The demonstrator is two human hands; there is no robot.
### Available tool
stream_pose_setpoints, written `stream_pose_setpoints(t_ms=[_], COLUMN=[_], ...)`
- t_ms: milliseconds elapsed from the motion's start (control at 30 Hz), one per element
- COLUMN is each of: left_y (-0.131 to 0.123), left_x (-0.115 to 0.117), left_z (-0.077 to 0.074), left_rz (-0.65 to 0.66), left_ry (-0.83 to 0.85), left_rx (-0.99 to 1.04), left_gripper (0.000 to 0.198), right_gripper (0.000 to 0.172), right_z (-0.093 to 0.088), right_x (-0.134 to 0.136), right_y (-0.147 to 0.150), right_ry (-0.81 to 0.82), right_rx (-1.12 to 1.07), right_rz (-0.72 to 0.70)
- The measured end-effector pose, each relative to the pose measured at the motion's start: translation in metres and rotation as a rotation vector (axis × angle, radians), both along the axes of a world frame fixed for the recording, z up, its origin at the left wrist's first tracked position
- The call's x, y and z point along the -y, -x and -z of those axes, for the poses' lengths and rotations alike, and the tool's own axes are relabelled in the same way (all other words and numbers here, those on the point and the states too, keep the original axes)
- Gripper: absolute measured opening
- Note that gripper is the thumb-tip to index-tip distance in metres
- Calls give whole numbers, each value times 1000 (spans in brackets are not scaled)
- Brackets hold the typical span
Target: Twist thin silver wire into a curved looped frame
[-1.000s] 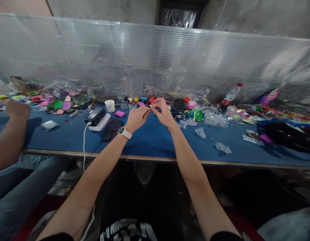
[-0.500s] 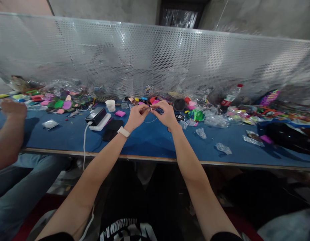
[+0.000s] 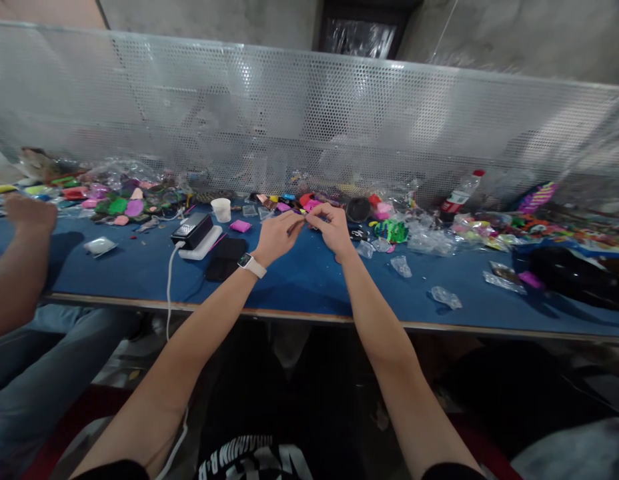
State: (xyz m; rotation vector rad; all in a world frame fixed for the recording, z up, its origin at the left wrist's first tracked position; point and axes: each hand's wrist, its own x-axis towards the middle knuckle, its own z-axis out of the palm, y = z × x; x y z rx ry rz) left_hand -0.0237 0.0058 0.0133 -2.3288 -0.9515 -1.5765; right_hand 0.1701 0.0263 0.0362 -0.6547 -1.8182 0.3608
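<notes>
My left hand (image 3: 278,237), with a watch (image 3: 252,265) at the wrist, is held above the blue table (image 3: 294,287), its fingers pinched together. Facing it, my right hand (image 3: 330,229) pinches too, and the fingertips of both nearly meet. Whatever lies between them is too small to name. Behind the hands are small coloured pieces, among them a pink lump (image 3: 317,205). Left of my left hand are a pink packet (image 3: 240,227) and a dark flat phone-like thing (image 3: 225,260).
A black device (image 3: 192,230) with a white cable stands left, near a white cup (image 3: 221,210). A co-worker's hand (image 3: 29,213) is at far left. Clear plastic scraps (image 3: 401,266), a bottle (image 3: 459,195) and a black bag (image 3: 579,273) lie right. A perforated metal screen (image 3: 269,107) backs the table.
My left hand has turned at the wrist, so the watch face now shows. The fingers of both hands have shifted slightly but stay close together. The table things stand as before.
</notes>
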Motion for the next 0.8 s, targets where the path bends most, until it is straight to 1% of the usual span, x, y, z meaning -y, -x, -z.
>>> stream_pose_setpoints(t_ms=[133,200,267,367,467,600,700,800], left_y=[1,3,4,3,3,6,13,19], left_x=[-4,-5,-6,-5,-4,-2,-3,-4], left_z=[-3,-4,-4,-4,-3,-3,-4,-7], left_rz=[68,128,168,171,96,-51,-121,-154], left_ry=[132,195,220,205,144,20,-35,-63], left_rx=[193,249,270,262,201,44,-115,-256], left_gripper=[30,27,23,17,17,28,34,32], right_gripper=[29,25,21,21,22,19,14,11], right_z=[2,3,3,3,1,0,1,6], right_x=[1,0,-2,-6,-7,-3,-5,-12], right_y=[1,-1,-3,-5,-5,-2,-3,-6], right_ry=[-227,-275,-300,-332,-347,-324,-278,-194], right_rx=[71,135,179,212,243,274,277,270], right_rz=[78,88,95,90,94,80,62,28])
